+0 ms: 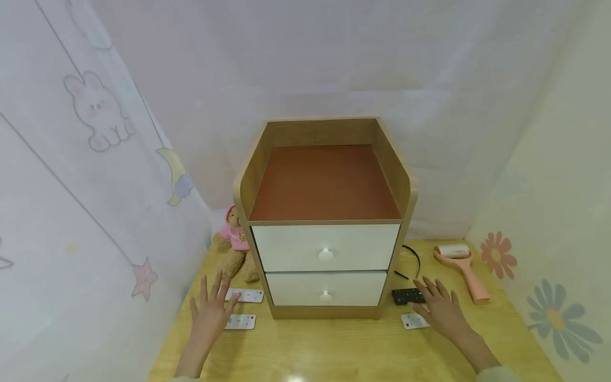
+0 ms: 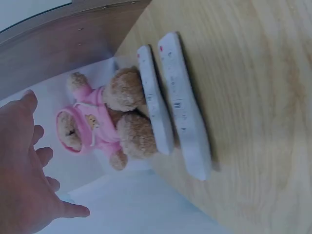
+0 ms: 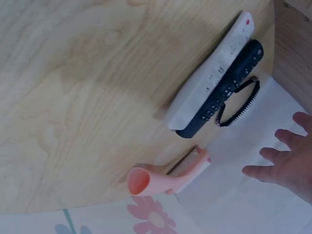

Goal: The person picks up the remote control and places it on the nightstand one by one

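My left hand [image 1: 210, 313] hovers with spread fingers over two white remote controls, the farther remote [image 1: 250, 295] and the nearer remote [image 1: 243, 321], and holds nothing. Fingers spread as well, my right hand [image 1: 444, 313] is above a black remote control [image 1: 402, 296] and a white remote control [image 1: 412, 320], partly covering both. In the right wrist view these two lie side by side, the white remote [image 3: 209, 80] and the black remote [image 3: 229, 87]. A small two-drawer cabinet [image 1: 324, 313] stands between the hands, both white drawers closed.
A teddy bear [image 1: 237, 239] in a pink hoodie sits left of the cabinet, partly hidden behind it. To the right lie a black toothed headband [image 3: 249, 103] and a pink-handled lint roller [image 1: 472, 278]. Patterned curtains [image 1: 95, 185] enclose the wooden table [image 1: 324, 350].
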{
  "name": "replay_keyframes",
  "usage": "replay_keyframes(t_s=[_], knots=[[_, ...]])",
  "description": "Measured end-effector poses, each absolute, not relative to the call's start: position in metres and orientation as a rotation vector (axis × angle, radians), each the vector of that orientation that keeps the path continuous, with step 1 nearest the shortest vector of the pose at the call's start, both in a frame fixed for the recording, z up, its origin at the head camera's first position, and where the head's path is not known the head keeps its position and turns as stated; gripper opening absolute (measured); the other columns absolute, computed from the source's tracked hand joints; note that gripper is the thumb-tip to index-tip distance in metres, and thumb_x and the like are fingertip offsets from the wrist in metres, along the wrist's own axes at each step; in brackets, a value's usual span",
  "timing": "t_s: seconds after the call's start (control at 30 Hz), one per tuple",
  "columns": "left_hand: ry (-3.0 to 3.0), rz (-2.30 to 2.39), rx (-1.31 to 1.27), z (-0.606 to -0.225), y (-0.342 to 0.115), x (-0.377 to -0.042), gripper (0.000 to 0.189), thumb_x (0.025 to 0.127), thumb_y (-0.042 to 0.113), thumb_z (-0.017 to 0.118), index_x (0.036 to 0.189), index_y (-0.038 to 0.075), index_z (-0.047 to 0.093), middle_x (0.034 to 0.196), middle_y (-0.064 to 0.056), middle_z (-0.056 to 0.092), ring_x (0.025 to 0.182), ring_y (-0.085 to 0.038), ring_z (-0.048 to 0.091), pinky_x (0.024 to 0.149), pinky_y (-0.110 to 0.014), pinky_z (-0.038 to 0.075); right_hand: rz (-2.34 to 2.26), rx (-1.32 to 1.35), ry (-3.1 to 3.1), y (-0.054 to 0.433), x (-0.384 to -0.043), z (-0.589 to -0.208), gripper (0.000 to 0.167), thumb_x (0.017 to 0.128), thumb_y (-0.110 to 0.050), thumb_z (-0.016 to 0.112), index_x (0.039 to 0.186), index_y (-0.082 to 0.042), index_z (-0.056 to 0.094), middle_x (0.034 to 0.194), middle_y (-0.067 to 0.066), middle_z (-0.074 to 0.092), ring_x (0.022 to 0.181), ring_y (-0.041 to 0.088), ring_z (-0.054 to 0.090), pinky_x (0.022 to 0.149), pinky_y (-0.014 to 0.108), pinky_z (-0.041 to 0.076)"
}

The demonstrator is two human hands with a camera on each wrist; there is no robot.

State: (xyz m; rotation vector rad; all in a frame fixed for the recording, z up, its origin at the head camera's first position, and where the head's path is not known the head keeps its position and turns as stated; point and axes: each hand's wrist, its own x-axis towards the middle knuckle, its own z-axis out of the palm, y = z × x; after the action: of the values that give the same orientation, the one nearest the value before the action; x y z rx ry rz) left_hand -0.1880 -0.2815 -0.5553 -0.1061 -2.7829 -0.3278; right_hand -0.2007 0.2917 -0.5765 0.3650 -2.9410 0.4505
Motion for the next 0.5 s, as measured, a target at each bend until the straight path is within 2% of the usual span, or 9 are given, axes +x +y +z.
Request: replay_keyframes(t_s=[0.2, 0.4, 0.5], knots=[[-2.753, -0.404, -0.111, -0.522, -0.279, -0.195, 0.063, 0.099, 0.041, 0.052, 0.151, 0.011, 0.032, 0.158, -0.014, 0.022, 0.143, -0.047, 0.009, 0.093, -0.081, 0.02, 0.446, 0.433, -2.999, 0.296, -0.197, -0.585, 0.064, 0.087, -0.04, 0.069, 0.138, -0.005, 0.05, 0.14, 0.026, 0.045, 0.125, 0.055, 0.038, 0.087, 0.08, 0.027], [-2.694, -0.478, -0.177, -0.488, -0.278, -0.201, 0.063, 0.101, 0.041, 0.047, 0.155, 0.021, 0.022, 0.159, -0.012, 0.02, 0.142, -0.047, 0.01, 0.095, -0.077, 0.026, 0.471, 0.476, -3.103, 0.304, -0.189, -0.599, 0.066, 0.083, -0.042, 0.071, 0.135, -0.004, 0.053, 0.135, 0.026, 0.05, 0.119, 0.057, 0.042, 0.084, 0.079, 0.032], [-2.625, -0.591, -0.266, -0.462, -0.277, -0.205, 0.061, 0.102, 0.036, 0.047, 0.155, 0.024, 0.02, 0.159, -0.009, 0.02, 0.143, -0.045, 0.01, 0.096, -0.076, 0.025, 0.485, 0.466, -3.113, 0.309, -0.189, -0.607, 0.066, 0.081, -0.041, 0.074, 0.133, -0.005, 0.055, 0.133, 0.026, 0.051, 0.118, 0.056, 0.044, 0.084, 0.079, 0.033]])
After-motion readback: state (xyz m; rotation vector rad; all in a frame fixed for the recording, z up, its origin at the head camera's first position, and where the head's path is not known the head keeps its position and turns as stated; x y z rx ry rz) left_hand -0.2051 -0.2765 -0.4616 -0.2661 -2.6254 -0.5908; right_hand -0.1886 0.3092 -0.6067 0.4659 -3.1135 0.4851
